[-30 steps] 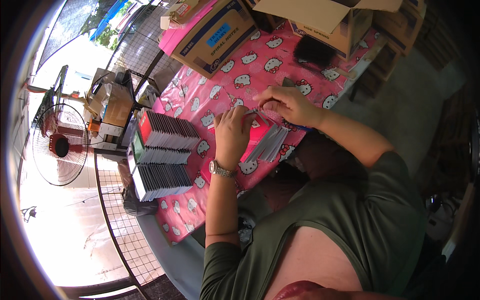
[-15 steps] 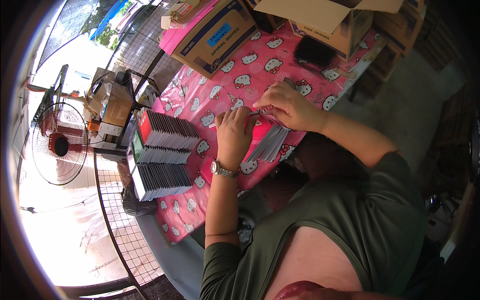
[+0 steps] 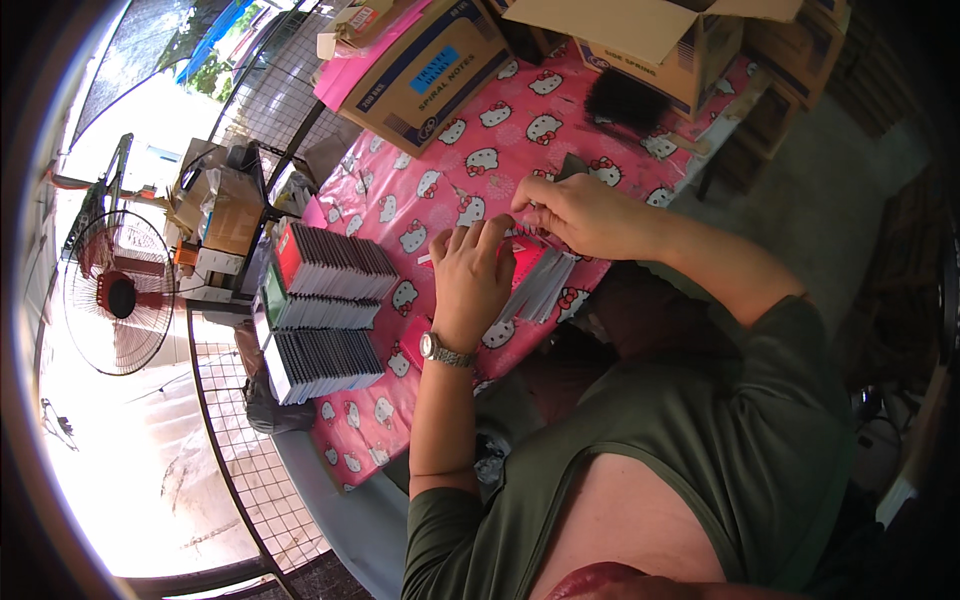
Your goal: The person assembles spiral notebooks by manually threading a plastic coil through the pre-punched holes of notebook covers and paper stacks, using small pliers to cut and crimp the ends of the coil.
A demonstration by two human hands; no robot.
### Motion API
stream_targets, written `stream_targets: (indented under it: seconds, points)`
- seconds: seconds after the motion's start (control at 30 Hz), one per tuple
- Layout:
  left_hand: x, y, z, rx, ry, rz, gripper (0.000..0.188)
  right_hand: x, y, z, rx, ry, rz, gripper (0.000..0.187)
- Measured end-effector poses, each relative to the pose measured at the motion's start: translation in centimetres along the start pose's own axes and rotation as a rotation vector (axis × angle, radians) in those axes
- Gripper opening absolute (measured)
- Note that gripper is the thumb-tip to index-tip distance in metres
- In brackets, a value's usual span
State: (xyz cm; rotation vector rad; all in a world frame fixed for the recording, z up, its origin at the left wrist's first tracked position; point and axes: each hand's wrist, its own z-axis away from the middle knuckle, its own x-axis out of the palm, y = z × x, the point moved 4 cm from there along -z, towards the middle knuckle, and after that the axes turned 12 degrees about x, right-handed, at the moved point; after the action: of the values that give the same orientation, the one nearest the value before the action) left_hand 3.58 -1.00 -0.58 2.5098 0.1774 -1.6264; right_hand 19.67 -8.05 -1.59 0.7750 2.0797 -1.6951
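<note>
I log one red-covered notebook (image 3: pixel 527 256) on the pink tablecloth (image 3: pixel 390 175), beneath both hands. Left hand (image 3: pixel 468 285): fingers bent at its edge, grip unclear to me. Right hand (image 3: pixel 590 215): curled at the spiral binding (image 3: pixel 526 230); I cannot tell whether it grips.

Strong daylight floods the left side past dark wire mesh (image 3: pixel 250 455) and a round caged fan (image 3: pixel 120 295). The pink-patterned tabletop (image 3: pixel 340 435) runs diagonally across the room, with dim grey floor (image 3: pixel 815 205) to its right.
</note>
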Motion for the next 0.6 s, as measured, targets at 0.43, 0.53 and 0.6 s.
stream_targets:
  seconds: [0.43, 0.53, 0.6]
  points:
    - [-0.2, -0.9, 0.7, -0.027, -0.106, -0.007, 0.021, 6.1, 24.2, -7.4, 0.420, 0.145, 0.569, 0.046]
    - [0.0, 0.2, 1.0, -0.088, -0.031, -0.249, 0.024, 8.0, 26.2, -6.3, 0.281, 0.102, 0.545, 0.050]
    - [0.0, -0.4, 2.4, -0.214, 0.013, -0.216, 0.026, 5.4, 20.6, -8.7, 0.285, -0.157, 0.273, 0.052]
